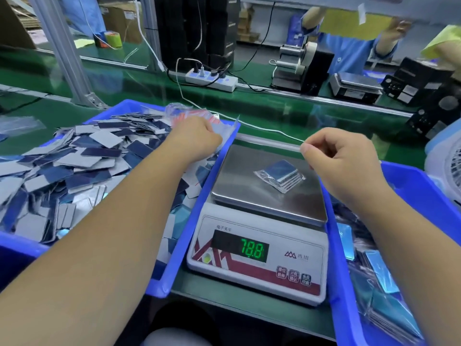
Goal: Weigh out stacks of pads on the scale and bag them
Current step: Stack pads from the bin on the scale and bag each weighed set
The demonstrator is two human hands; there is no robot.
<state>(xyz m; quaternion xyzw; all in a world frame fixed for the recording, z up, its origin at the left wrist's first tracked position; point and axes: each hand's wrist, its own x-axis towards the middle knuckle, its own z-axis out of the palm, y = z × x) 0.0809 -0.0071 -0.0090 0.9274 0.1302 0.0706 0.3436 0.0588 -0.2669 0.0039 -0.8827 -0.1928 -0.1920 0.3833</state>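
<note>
A small stack of blue-faced pads in a clear bag lies on the steel pan of the scale, which reads 78.8. My left hand reaches to the far right corner of the left blue bin, fingers curled down onto a pile of clear bags with red strips. Loose grey and blue pads fill that bin. Above the pan's far right corner hovers my right hand, fingers curled, thumb against forefinger, with nothing visible in it.
A second blue bin at right holds bagged pads. A white fan stands behind it. Across the green belt are a power strip, a white cable, a tape dispenser, another scale and a person in blue.
</note>
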